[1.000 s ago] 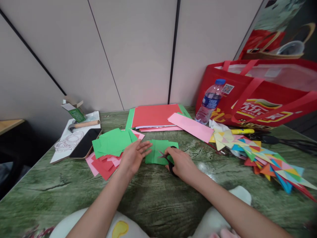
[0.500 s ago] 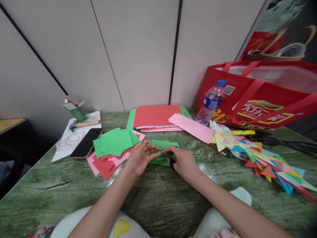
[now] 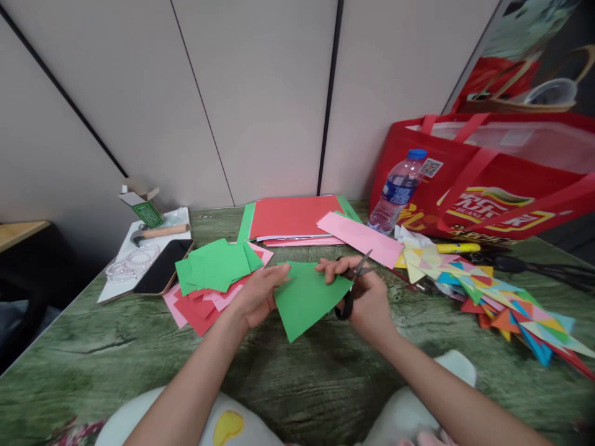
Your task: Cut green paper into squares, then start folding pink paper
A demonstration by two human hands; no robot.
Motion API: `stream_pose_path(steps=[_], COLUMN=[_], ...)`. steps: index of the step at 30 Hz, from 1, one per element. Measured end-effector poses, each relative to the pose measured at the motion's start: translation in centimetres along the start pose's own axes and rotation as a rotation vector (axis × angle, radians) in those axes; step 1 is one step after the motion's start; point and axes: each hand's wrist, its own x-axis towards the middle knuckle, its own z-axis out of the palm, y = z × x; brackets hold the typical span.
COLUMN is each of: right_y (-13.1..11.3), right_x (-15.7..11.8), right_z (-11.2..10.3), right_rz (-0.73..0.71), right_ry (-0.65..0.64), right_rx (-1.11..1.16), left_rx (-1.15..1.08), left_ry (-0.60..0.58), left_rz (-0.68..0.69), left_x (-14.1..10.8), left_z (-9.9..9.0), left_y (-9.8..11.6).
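Off the worktop (image 3: 106, 347), just lifted green paper (image 3: 307, 298), pinching it between left hand (image 3: 260, 291) and right hand (image 3: 370, 303), clutching scissors (image 3: 361, 266) right-handed; seemingly not cutting.

The left hand (image 3: 260, 294) holds a green sheet (image 3: 309, 300) by its left edge, the right hand (image 3: 369, 303) by its upper right, with scissors (image 3: 362, 264) also in its grip; whether the blades touch the sheet is hard to tell. Green papers (image 3: 214, 271) and a phone (image 3: 163, 267) lie to the left, a bottle (image 3: 395, 193) and bag (image 3: 493, 179) to the right.
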Motion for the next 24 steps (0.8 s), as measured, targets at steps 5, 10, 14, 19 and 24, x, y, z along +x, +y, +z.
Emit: stream_pose_path(steps=[5, 10, 14, 19, 24], right_y=[0.6, 1.6, 1.8, 1.9, 1.8], right_x=[0.3, 0.5, 0.4, 0.3, 0.2], right_z=[-0.4, -0.7, -0.7, -1.0, -1.0], right_rz=[0.115, 0.283, 0.383, 0.382, 0.404], right_ry=[0.199, 0.398, 0.403, 0.390, 0.314], right_rx=[-0.062, 0.037, 0.077, -0.012, -0.035], left_rx=[0.115, 0.080, 0.074, 0.074, 0.187], left_ry=[-0.025, 0.065, 0.043, -0.053, 0.026], left_rz=[0.086, 0.208, 0.254, 0.324, 0.365], left_x=[0.0, 0.3, 0.1, -0.2, -0.3], left_z=[-0.4, -0.3, 0.1, 0.4, 0.0], left_y=[-0.4, -0.6, -0.5, -0.3, 0.0])
